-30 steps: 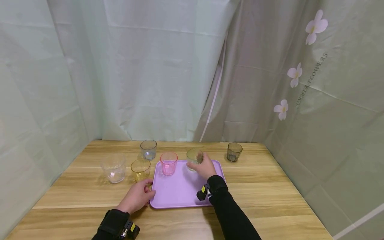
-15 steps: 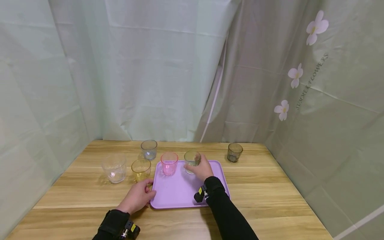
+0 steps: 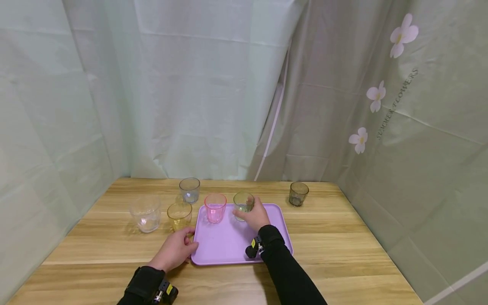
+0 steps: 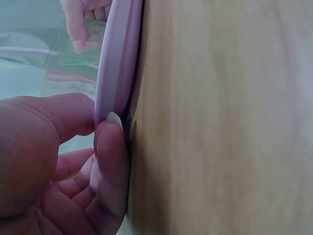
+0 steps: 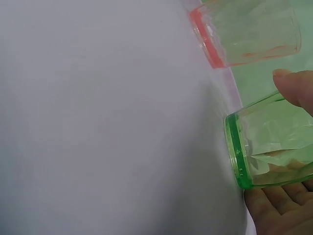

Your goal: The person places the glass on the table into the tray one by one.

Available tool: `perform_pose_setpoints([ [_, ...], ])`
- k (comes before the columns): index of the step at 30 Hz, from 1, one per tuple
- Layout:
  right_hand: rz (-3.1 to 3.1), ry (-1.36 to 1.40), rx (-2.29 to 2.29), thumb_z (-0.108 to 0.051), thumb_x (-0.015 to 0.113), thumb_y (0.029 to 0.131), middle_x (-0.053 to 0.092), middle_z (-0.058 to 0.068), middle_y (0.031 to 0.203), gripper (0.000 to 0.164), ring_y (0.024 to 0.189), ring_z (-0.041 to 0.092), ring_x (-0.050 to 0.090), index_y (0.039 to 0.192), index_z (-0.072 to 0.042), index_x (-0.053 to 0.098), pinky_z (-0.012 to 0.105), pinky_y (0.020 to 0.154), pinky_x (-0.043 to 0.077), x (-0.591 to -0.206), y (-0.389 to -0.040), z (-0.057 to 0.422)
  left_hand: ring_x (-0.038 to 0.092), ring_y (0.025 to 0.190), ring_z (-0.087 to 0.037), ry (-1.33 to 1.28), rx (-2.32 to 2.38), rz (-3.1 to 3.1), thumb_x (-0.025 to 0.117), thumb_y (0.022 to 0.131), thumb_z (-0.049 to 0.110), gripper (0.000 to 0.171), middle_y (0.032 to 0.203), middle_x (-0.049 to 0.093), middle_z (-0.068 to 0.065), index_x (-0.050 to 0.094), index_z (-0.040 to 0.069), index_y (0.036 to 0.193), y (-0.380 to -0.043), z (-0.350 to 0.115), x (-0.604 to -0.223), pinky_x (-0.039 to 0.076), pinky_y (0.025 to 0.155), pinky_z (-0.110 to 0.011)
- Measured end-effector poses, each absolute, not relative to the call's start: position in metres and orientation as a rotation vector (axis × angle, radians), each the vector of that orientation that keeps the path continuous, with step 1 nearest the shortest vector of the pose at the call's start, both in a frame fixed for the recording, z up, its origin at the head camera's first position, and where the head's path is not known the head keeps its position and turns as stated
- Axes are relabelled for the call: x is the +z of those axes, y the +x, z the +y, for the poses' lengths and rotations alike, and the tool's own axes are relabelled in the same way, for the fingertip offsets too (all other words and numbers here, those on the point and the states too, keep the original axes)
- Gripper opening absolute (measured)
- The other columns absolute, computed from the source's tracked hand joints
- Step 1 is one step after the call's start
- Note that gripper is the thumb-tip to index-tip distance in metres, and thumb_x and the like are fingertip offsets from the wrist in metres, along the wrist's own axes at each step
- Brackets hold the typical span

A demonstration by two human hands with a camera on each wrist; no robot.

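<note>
My right hand [image 3: 256, 214] grips a green glass [image 5: 274, 142] between thumb and fingers, at the far part of the purple tray [image 3: 225, 248]. The glass is upright, its base right at the tray surface. To its left on the tray stands a pink glass [image 3: 215, 209]. My left hand [image 3: 175, 249] pinches the tray's left rim; in the left wrist view the thumb lies over the rim [image 4: 115, 63] and a fingertip is under it. A yellow glass [image 3: 179, 214] stands just beyond the left hand, partly hidden by it.
Left of the tray, a large clear glass [image 3: 146, 215] and a bluish-grey glass [image 3: 189, 190] stand on the wooden table [image 3: 328, 258]. A dark grey glass [image 3: 298, 194] is at the back right. Curtains [image 3: 198, 93] hang behind and beside the table.
My right hand has moved slightly left with the green glass, bringing it closer to the pink glass. My left hand stays on the tray rim.
</note>
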State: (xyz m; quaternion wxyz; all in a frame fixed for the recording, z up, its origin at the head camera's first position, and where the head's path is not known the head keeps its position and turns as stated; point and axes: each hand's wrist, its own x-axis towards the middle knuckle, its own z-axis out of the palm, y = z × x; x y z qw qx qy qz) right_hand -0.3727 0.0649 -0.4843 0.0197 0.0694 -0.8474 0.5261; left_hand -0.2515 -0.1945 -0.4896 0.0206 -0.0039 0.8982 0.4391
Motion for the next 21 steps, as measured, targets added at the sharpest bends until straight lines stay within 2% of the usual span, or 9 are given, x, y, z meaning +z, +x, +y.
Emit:
perform_pose_setpoints([
  [9, -2.614, 0.224, 1.632, -0.021, 0.090, 0.089, 0.064, 0.025, 0.145, 0.077, 0.136, 0.042, 0.062, 0.149, 0.004, 0.050, 0.054, 0.120, 0.048, -0.4896, -0.3749, 0.0649, 0.061, 0.060, -0.020, -0.022, 1.357, 2.774, 0.075, 0.100, 0.007, 0.051, 0.078, 0.059, -0.007, 0.059, -0.008, 0.146, -0.2512, -0.1933, -0.4890, 0.047, 0.053, -0.028],
  [21, -2.652, 0.253, 1.615, -0.025, 0.093, 0.087, 0.061, 0.027, 0.147, 0.089, 0.139, 0.042, 0.059, 0.155, 0.006, 0.045, 0.055, 0.121, 0.046, -0.4871, -0.3737, 0.0691, 0.060, 0.059, -0.019, -0.026, 1.345, 2.784, 0.075, 0.099, 0.008, 0.052, 0.077, 0.059, -0.007, 0.060, -0.008, 0.146, -0.2517, -0.1936, -0.4899, 0.046, 0.053, -0.028],
])
